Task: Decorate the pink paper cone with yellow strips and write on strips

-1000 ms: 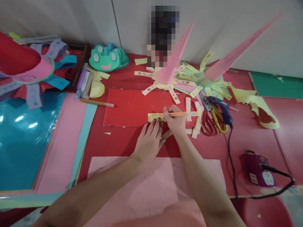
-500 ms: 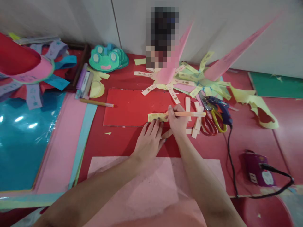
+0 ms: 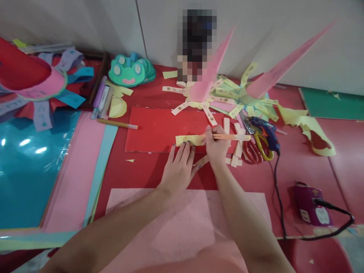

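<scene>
My right hand (image 3: 218,148) grips an orange pen (image 3: 233,137), its tip end over the right part of a yellow paper strip (image 3: 183,140). The strip lies on a red board (image 3: 153,131). My left hand (image 3: 179,163) rests with fingers stretched out, their tips along the strip's lower edge. Between the two hands, another pale paper strip (image 3: 202,161) lies partly hidden. Several loose pale strips (image 3: 237,144) sit just right of my right hand. Any marks on the yellow strip are too faint to read.
Pink paper cones (image 3: 200,91) with lettered strips stand behind the board. Scissors (image 3: 252,151) and a blue glue gun (image 3: 269,132) lie right, its cord reaching a purple power box (image 3: 311,204). Left are markers (image 3: 101,96), a gold pen (image 3: 118,123), green frog cutouts (image 3: 127,72) and coloured sheets (image 3: 71,163).
My right hand and the pen have shifted slightly right along the yellow strip. The left hand stays nearly where it was, and the strip's left end sits slightly further left.
</scene>
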A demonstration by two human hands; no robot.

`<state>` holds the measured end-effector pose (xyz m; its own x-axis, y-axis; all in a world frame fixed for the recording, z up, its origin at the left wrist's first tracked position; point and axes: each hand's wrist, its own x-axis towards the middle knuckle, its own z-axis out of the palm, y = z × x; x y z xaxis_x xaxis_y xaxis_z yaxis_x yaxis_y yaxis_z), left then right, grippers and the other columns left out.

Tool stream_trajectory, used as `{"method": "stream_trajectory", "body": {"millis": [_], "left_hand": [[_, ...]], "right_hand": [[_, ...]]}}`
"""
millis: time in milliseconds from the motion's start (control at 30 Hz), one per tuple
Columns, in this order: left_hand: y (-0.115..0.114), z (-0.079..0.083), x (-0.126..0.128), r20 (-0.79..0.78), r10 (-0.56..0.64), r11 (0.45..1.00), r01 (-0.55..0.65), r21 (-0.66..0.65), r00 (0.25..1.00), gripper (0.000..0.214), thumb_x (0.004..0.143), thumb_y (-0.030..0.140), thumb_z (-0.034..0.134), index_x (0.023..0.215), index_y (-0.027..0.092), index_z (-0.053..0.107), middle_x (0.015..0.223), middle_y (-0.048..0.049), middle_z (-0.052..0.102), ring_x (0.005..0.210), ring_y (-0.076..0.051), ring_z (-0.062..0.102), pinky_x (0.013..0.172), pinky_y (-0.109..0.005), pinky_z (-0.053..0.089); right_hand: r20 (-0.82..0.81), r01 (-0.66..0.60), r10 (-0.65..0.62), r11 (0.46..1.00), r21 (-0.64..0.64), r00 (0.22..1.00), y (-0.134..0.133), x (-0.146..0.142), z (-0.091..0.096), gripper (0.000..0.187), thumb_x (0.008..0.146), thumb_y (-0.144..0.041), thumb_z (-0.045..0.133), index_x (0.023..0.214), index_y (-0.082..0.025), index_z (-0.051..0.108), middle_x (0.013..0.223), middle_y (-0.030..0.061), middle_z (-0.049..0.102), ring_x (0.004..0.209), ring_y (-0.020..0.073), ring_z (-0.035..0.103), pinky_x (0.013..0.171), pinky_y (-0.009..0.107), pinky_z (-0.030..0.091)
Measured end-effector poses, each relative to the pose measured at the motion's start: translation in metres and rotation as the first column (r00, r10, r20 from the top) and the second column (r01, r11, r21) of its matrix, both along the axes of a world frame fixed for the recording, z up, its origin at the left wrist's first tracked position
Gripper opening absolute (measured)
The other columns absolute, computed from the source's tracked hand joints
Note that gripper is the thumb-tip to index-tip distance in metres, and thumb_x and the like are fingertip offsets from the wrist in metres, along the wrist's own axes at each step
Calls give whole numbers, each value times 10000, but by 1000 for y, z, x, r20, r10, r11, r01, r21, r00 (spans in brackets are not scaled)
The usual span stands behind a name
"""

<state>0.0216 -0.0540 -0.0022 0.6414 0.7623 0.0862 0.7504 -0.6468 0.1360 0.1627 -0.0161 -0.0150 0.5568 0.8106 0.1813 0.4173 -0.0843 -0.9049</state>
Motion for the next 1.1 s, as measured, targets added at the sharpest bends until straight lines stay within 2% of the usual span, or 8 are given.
{"method": "stream_trajectory", "body": {"millis": [233, 400, 467, 567, 633, 833, 1100], "left_hand": [[2, -4, 1, 40, -104, 994, 105, -32, 994, 509, 928, 353, 278, 1296, 27, 407, 1374, -161, 410, 1289, -255, 353, 1084, -407, 266], [2, -7, 1, 40, -126, 991, 128, -49, 991, 486, 929, 362, 279, 1212, 35, 500, 1374, -157, 412, 1296, -259, 341, 1068, -408, 297], [2, -7, 1, 36, -126, 990, 128, -58, 991, 468, 928, 353, 283, 1189, 43, 519, 1367, -160, 421, 1295, -257, 345, 1063, -407, 305], [2, -6, 1, 31, -122, 989, 124, -77, 992, 460, 926, 347, 291, 1199, 48, 510, 1362, -164, 425, 1293, -262, 346, 1056, -421, 312], [2, -5, 1, 21, -120, 989, 122, -84, 993, 462, 926, 344, 287, 1213, 49, 498, 1370, -163, 414, 1298, -268, 335, 1059, -434, 304], [1, -6, 1, -12, -120, 990, 119, -76, 993, 481, 927, 349, 276, 1235, 39, 478, 1383, -160, 396, 1302, -267, 326, 1077, -420, 273], [0, -7, 1, -24, -123, 990, 121, -65, 992, 509, 931, 346, 251, 1309, 35, 391, 1398, -148, 380, 1312, -264, 305, 1088, -419, 253]], "right_hand": [[112, 21, -22, 1000, 14, 993, -4, -5, 0, 329, 829, -331, 484, 554, -217, 344, 420, -72, 393, 388, 74, 404, 435, 224, 338], [191, -6, -22, 990, 143, 981, -10, -9, 4, 334, 821, -361, 502, 555, -210, 366, 445, -63, 414, 411, 67, 416, 448, 222, 346], [162, -73, 51, 988, 134, 985, -10, -10, 5, 321, 812, -380, 517, 571, -206, 396, 462, -59, 441, 424, 65, 431, 455, 220, 356], [3, -230, 230, 973, 37, 973, -6, -10, 3, 283, 794, -407, 544, 626, -202, 444, 487, -58, 473, 447, 69, 463, 465, 216, 376], [-100, -283, 280, 959, -19, 955, -2, -9, 0, 287, 789, -429, 544, 639, -203, 452, 495, -59, 480, 454, 69, 469, 472, 216, 385], [-211, -241, 231, 970, -24, 950, 1, -8, -4, 310, 798, -462, 518, 633, -211, 439, 443, -71, 438, 443, 81, 481, 476, 223, 394], [-186, -241, 226, 969, -59, 956, 0, -9, 2, 326, 797, -470, 512, 620, -205, 445, 442, -69, 462, 427, 75, 477, 480, 220, 400]]}}
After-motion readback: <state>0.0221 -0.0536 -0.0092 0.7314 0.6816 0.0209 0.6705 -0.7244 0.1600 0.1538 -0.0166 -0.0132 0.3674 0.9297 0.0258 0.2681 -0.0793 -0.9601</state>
